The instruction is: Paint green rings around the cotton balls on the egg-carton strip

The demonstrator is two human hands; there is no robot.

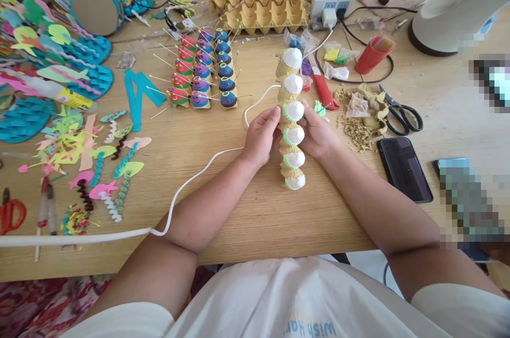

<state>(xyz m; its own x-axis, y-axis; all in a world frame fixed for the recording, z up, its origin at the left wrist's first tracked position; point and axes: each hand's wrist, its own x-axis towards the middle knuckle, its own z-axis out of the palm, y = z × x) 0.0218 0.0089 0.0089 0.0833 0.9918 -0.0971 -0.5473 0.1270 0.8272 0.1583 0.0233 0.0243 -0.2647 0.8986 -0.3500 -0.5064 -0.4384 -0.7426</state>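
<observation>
Between my hands is a strip of egg carton cups, its row of bumps capped in white, several of them with light green edges. My left hand grips the strip from the left, thumb against its side near the middle. From the other side my right hand holds it, with some fingers hidden behind the strip. The strip stretches away from me above the table. A bit of light green clay with a thin blue stick shows beside my right fingers.
Painted carton caterpillars with pins stand ahead left, before egg trays. Paper fish and blue woven discs lie left. On the right are black scissors, a phone, a red cup and a power strip. A white cable crosses my left arm.
</observation>
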